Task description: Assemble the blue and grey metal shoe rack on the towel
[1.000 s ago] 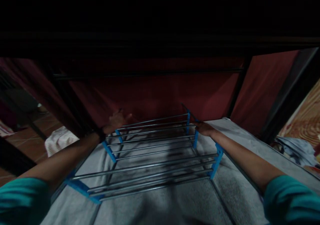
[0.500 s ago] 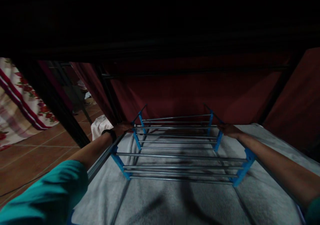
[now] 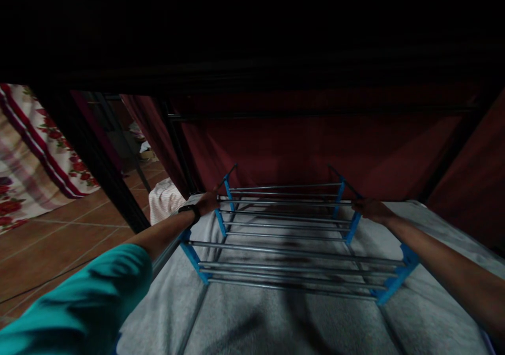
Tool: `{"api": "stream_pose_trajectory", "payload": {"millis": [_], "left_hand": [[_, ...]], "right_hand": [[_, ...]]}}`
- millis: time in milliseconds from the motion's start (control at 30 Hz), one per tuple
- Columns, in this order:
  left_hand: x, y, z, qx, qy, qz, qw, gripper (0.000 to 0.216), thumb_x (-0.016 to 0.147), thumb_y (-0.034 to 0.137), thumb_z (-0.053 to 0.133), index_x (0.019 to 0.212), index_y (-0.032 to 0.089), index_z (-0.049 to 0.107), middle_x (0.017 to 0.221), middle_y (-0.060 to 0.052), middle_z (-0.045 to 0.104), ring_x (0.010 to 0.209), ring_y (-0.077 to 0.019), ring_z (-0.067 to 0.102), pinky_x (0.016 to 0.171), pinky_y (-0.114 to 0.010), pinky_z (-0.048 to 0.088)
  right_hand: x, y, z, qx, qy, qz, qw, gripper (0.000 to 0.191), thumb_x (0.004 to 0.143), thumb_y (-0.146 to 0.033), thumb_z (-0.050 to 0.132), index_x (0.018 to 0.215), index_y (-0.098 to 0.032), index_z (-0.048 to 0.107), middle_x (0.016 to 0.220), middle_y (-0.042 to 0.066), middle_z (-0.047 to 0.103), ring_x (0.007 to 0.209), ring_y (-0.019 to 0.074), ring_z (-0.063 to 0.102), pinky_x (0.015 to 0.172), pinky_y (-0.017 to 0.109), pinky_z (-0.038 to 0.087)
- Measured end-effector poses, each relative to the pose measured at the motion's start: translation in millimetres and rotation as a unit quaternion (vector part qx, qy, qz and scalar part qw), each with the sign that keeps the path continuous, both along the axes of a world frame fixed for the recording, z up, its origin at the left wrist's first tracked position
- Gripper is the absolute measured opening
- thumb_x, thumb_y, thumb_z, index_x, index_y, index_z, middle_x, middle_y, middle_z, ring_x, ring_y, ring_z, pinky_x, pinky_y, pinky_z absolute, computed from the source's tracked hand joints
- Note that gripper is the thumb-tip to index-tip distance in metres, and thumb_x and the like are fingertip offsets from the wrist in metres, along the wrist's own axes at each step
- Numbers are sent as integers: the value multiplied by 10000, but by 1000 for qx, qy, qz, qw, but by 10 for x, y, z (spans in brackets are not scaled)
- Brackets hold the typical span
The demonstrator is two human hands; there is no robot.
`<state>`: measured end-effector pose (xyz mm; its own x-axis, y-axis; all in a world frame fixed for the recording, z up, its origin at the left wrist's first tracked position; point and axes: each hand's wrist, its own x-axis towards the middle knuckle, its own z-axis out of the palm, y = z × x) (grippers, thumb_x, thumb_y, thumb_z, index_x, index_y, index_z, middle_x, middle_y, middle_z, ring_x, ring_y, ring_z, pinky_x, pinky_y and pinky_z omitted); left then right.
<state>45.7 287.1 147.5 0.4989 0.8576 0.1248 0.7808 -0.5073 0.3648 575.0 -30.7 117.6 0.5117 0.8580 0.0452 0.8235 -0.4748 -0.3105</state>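
A rack of grey metal tubes with blue plastic brackets (image 3: 300, 252) lies on a grey blanket (image 3: 252, 318). My left hand (image 3: 208, 202), with a dark band on its wrist, is closed around the rack's left side near the middle blue bracket. On the opposite side my right hand (image 3: 371, 209) grips the right side pole at the matching bracket. Both arms are stretched forward along the rack's two sides. Several cross tubes run between the brackets. The fingertips of both hands are partly hidden.
A dark frame with posts (image 3: 90, 150) surrounds the bed, and a dark beam crosses overhead. Dark red curtains (image 3: 300, 150) hang behind. At left are a tiled floor (image 3: 71, 239), a floral cloth (image 3: 39, 155) and a whitish cloth (image 3: 165, 200).
The whole view has shifted slightly, so the rack and both hands appear a little further right. Both hands keep their hold at the same brackets.
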Motion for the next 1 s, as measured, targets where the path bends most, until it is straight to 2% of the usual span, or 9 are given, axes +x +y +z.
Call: {"api": "stream_pose_trajectory", "payload": {"millis": [67, 167, 300, 433, 567, 867, 1000], "left_hand": [[-28, 52, -35, 12, 25, 2, 1000, 393, 817, 343, 747, 1136, 120, 692, 783, -97, 683, 900, -326, 709, 780, -385, 525], [-71, 125, -65, 19, 42, -10, 999, 337, 810, 337, 706, 1077, 131, 706, 748, -108, 678, 884, -328, 702, 776, -367, 517], [-120, 193, -98, -6, 45, -34, 998, 250, 834, 360, 633, 986, 189, 733, 697, -56, 671, 781, -263, 685, 695, -302, 507], [-131, 241, -117, -39, 53, -40, 997, 258, 869, 349, 523, 901, 196, 728, 592, -12, 615, 612, -192, 626, 578, -248, 458], [-97, 270, -102, -51, 68, -36, 996, 227, 843, 321, 530, 826, 186, 712, 525, 9, 553, 558, -158, 598, 538, -211, 425], [-76, 108, -8, -52, 83, -27, 995, 291, 902, 301, 488, 949, 160, 739, 638, -29, 645, 645, -194, 688, 580, -232, 497], [-47, 36, 71, -38, 99, -46, 993, 252, 869, 315, 584, 973, 163, 756, 690, -35, 674, 729, -219, 710, 647, -250, 517]], "right_hand": [[-3, -5, -6, 11, -3, 15, 1000, 380, 924, -301, 520, 1136, -201, 819, 717, 85, 759, 723, 257, 749, 693, 339, 582], [5, -5, -15, 8, 2, 9, 1000, 404, 936, -314, 508, 1181, -192, 805, 754, 91, 774, 723, 247, 747, 690, 329, 579], [36, -3, -31, -9, 6, 4, 1000, 466, 957, -348, 504, 1291, -140, 754, 751, 93, 773, 728, 242, 746, 702, 320, 569], [83, 3, -91, 9, -1, -2, 1000, 407, 949, -352, 534, 1201, -167, 795, 792, 83, 786, 717, 226, 745, 662, 291, 542], [124, 11, -153, 32, -7, 11, 999, 382, 946, -368, 546, 1145, -178, 811, 721, 69, 763, 685, 225, 736, 653, 290, 537], [88, -6, -81, 27, 17, 14, 999, 383, 926, -410, 564, 1101, -182, 818, 663, 56, 734, 646, 223, 721, 622, 288, 522], [100, -3, -99, 37, 3, 16, 999, 407, 928, -425, 544, 1106, -180, 815, 691, 58, 751, 661, 223, 726, 661, 298, 539]]}}
